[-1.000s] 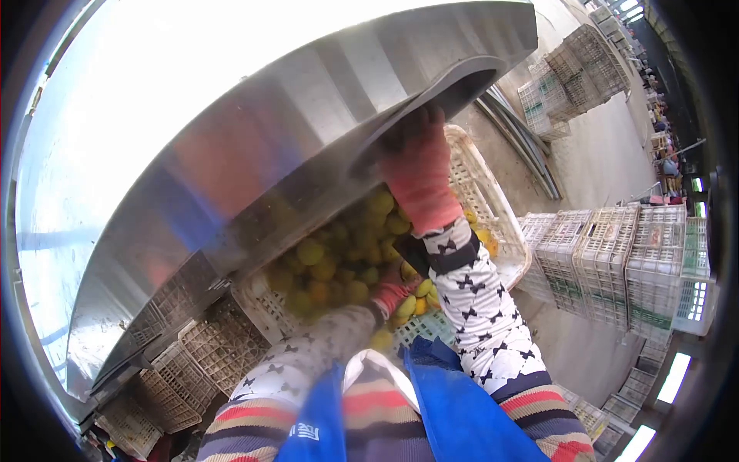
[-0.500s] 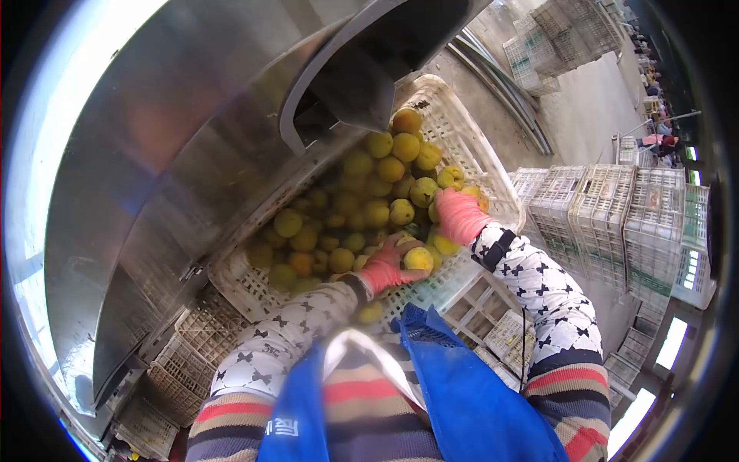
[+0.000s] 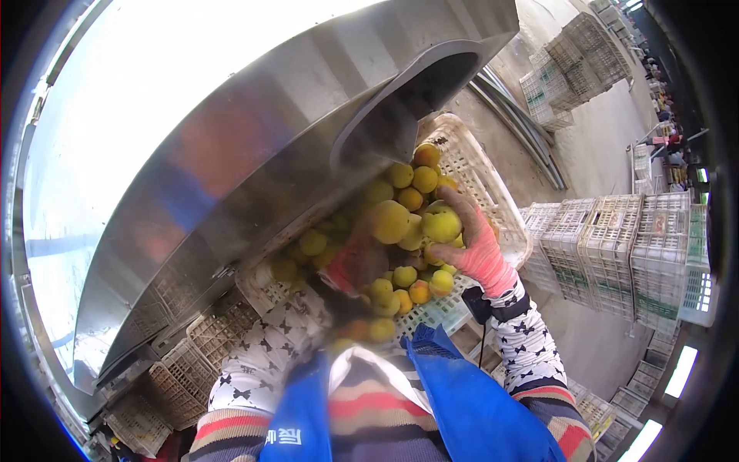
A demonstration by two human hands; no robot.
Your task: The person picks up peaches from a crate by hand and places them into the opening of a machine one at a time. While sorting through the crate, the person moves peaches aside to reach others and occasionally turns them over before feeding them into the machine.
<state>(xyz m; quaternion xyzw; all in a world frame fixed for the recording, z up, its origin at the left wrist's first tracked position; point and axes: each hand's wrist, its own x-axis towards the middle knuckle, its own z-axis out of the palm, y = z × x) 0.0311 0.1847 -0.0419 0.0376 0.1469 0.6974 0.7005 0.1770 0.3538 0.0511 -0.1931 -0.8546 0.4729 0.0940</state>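
Yellow-green fruit [image 3: 441, 224], right of centre in the head view, is clasped by fingers of the right hand [image 3: 479, 242] over a white crate [image 3: 483, 168], while the left hand [image 3: 356, 258] is too blurred to tell its fingers' state.

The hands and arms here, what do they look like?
The left hand and right hand wear coral-pink gloves; the left is blurred. White sleeve covers with black bow shapes cover the forearms, with a dark cuff at the right wrist. Higher up, striped sleeves show red, beige and dark bands.
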